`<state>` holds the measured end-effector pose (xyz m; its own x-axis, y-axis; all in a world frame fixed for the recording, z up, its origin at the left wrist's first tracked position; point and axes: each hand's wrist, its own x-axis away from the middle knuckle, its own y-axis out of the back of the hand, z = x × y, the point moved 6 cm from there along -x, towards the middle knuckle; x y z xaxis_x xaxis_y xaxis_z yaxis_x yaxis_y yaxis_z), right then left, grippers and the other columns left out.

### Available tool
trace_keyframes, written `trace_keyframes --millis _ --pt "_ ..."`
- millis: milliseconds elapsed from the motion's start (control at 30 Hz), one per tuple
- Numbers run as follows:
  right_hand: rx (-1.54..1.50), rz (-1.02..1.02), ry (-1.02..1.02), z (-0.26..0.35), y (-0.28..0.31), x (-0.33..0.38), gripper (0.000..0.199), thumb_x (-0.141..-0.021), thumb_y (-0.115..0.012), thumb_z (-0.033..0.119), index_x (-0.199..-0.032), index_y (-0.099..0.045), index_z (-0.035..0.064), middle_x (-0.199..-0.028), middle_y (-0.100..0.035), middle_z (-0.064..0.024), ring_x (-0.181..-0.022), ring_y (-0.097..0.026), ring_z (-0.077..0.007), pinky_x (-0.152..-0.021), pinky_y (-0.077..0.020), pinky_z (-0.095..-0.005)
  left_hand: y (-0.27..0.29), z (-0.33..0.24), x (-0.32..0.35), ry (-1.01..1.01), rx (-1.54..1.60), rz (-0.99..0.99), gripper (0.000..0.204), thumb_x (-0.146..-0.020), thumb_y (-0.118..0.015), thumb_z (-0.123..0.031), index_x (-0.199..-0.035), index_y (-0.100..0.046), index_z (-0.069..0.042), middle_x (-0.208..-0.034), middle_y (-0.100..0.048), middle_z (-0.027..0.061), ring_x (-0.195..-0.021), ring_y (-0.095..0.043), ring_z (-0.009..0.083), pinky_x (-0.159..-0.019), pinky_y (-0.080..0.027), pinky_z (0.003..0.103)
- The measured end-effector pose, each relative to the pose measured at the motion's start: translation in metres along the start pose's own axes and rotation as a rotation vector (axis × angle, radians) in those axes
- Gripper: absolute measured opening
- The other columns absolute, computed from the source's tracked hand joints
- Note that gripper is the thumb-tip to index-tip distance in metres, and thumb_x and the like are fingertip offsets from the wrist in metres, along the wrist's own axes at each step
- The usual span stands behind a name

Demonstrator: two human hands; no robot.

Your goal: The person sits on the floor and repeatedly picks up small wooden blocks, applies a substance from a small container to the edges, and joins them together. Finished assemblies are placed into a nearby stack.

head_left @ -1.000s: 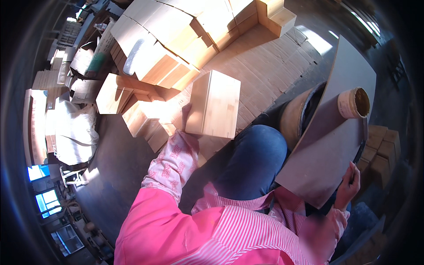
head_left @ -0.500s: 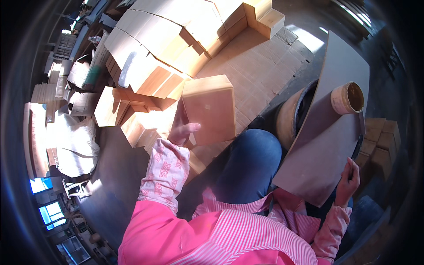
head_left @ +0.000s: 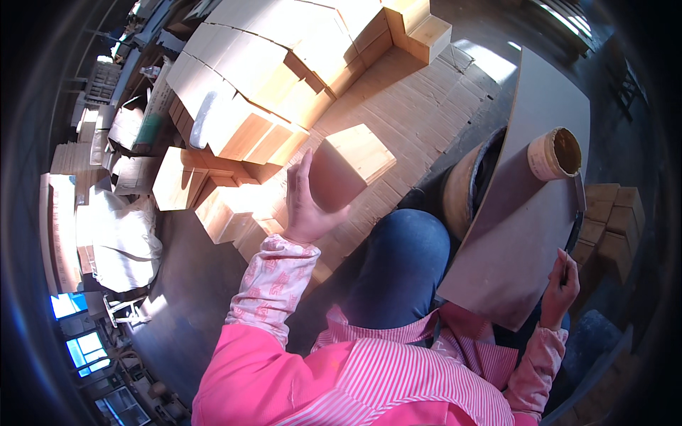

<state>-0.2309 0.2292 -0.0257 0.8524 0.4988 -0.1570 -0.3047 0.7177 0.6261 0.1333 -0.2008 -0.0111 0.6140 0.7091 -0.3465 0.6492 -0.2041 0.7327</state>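
Observation:
Over the flattened cardboard, my left hand [head_left: 310, 214] grips a light wooden box [head_left: 347, 165] between thumb and fingers, with the box tilted and one end face lit. My right hand [head_left: 561, 290] is by the right edge of a large, pale, flat board [head_left: 490, 266]. Its fingers are closed, apparently around a slim dark thing that I cannot make out. On the board stands a round open tub [head_left: 545, 157] with a brownish inside. The board leans over a round, tan-sided drum-like thing [head_left: 462, 188], which it partly hides.
Rows of wooden boxes [head_left: 256, 71] stand at the far left on flattened cardboard [head_left: 419, 128]. Loose box pieces [head_left: 224, 209] lie nearer. More boxes [head_left: 607, 224] are stacked at the right. A white sack [head_left: 128, 241] and cartons [head_left: 138, 174] line the left side.
My left hand has turned the wooden box, so that a different face shows, and my fingers now spread round its near side. My right hand stays almost in place.

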Motion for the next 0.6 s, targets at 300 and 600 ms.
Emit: trace_keyframes --millis 300,600 --pt "0.002 -0.005 -0.015 -0.002 -0.002 -0.001 0.019 -0.108 -0.064 0.007 -0.123 -0.075 0.0036 -0.086 -0.061 0.0047 -0.067 -0.046 -0.0024 -0.06 -0.0389 -0.0196 -0.057 0.049 -0.015 0.602 -0.186 0.198 0.111 -0.063 -0.089 -0.039 -0.16 -0.042 -0.012 -0.131 -0.051 0.0239 -0.125 -0.053 0.0409 -0.111 -0.044 0.051" --pt "0.005 0.015 -0.02 -0.003 0.0 -0.001 0.019 -0.107 -0.064 0.007 -0.123 -0.075 0.0042 -0.088 -0.063 0.0049 -0.07 -0.047 -0.0021 -0.061 -0.0395 -0.0194 -0.111 0.03 -0.048 0.497 -0.527 0.505 0.109 -0.065 -0.085 -0.049 -0.16 -0.045 -0.016 -0.135 -0.053 0.0259 -0.127 -0.053 0.0435 -0.11 -0.045 0.051"
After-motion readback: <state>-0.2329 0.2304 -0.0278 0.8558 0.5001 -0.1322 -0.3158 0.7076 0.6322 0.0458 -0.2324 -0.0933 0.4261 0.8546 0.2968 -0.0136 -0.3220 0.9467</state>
